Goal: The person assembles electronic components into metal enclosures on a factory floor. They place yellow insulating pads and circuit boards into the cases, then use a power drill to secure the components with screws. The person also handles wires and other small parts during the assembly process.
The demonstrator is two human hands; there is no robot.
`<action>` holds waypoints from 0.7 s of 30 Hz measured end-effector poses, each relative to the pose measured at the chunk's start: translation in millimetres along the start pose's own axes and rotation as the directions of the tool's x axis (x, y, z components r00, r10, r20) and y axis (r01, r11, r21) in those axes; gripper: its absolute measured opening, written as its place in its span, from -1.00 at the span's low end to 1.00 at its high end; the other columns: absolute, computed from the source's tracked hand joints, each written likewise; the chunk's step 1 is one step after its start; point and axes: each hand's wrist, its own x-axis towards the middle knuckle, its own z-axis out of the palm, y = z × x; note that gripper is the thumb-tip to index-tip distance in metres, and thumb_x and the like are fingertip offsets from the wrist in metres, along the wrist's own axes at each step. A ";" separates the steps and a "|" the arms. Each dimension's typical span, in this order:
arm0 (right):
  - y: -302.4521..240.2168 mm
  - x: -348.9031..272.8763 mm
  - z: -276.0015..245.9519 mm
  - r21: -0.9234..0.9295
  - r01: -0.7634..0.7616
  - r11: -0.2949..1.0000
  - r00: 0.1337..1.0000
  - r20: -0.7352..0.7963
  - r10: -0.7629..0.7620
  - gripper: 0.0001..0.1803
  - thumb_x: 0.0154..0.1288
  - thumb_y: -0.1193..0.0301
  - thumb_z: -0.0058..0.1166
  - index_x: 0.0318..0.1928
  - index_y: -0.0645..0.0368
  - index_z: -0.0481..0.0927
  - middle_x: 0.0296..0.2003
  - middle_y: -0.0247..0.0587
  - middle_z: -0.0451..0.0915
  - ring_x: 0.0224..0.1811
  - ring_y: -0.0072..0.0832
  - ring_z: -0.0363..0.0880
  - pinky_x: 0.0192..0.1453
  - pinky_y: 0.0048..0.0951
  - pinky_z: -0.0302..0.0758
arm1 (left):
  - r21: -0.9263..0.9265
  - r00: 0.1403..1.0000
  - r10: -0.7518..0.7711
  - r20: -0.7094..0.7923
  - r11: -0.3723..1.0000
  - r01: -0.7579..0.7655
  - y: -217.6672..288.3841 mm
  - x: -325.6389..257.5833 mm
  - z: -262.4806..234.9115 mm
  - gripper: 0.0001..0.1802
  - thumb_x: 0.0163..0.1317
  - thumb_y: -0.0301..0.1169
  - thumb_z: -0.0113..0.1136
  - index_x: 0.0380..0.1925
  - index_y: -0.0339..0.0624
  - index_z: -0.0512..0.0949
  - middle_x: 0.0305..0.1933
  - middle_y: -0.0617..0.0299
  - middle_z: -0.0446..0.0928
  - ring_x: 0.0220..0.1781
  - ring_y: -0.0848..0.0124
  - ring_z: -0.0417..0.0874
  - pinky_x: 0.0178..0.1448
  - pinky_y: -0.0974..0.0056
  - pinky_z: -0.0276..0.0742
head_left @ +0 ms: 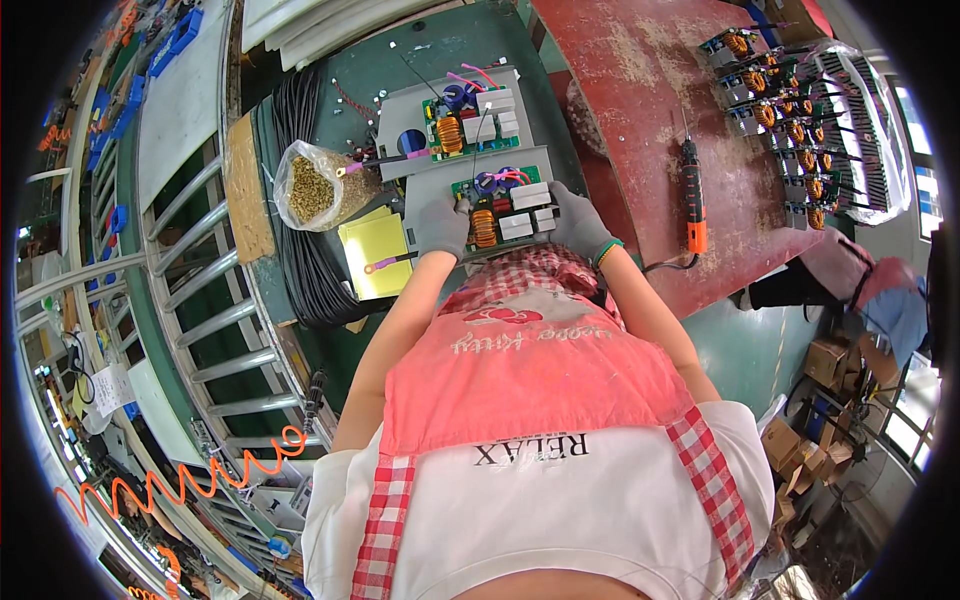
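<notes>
A green circuit board point(503, 210) lies close in front of me, carrying a copper-wound coil, white blocks, blue capacitors and pink wires. My left hand point(441, 226), in a grey glove, grips its left edge, thumb on top. Its right edge is in my right hand point(579, 221), also gloved, with the fingertips partly hidden. The board sits on a grey metal plate point(412, 205). Just beyond it, a similar board point(474, 130) rests on another grey plate point(500, 82). Dark leads with pink-sleeved ring terminals point(376, 266) stick out to the left.
Left of the boards are a bag of small brass-coloured parts point(311, 190), yellow sheets point(375, 250) and bundled black cable point(297, 200). On the red table at right lie an orange-and-black electric screwdriver point(693, 200) and rows of boards point(775, 130). A roller conveyor point(205, 230) runs at left.
</notes>
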 end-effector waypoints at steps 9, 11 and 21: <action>-0.9 -3.5 -1.2 0.069 0.022 0.997 1.000 -0.004 -0.022 -0.23 -0.20 0.39 0.43 0.07 0.19 0.31 -0.17 -0.04 0.62 -0.10 -0.19 0.62 -0.03 -0.34 0.52 | -0.010 0.999 -0.007 0.044 1.000 0.008 2.2 -0.2 -2.0 -0.63 0.26 -0.11 0.03 -0.37 -0.21 0.61 -0.34 -0.11 0.59 -0.23 -0.04 0.61 -0.12 0.00 0.49; 0.1 -3.3 -0.8 0.072 0.021 0.997 1.000 -0.005 -0.020 -0.21 -0.19 0.41 0.43 0.10 0.18 0.30 -0.16 -0.05 0.62 -0.10 -0.21 0.62 -0.01 -0.36 0.52 | 0.014 1.000 0.010 0.015 1.000 -0.010 2.2 0.4 -1.7 -0.62 0.25 -0.11 0.04 -0.39 -0.21 0.61 -0.36 -0.10 0.59 -0.25 -0.02 0.61 -0.14 0.01 0.49; 56.6 -26.3 -18.8 0.483 -0.099 0.870 0.989 -0.051 0.141 -0.11 -0.07 0.49 0.34 0.31 0.20 0.19 0.17 -0.09 0.41 0.10 -0.33 0.48 0.14 -0.34 0.47 | 0.061 0.976 0.059 -0.210 0.997 -0.047 -41.6 10.2 -98.2 -0.65 0.19 -0.08 0.02 -0.36 -0.11 0.62 -0.30 -0.07 0.60 -0.21 -0.05 0.61 -0.09 -0.02 0.51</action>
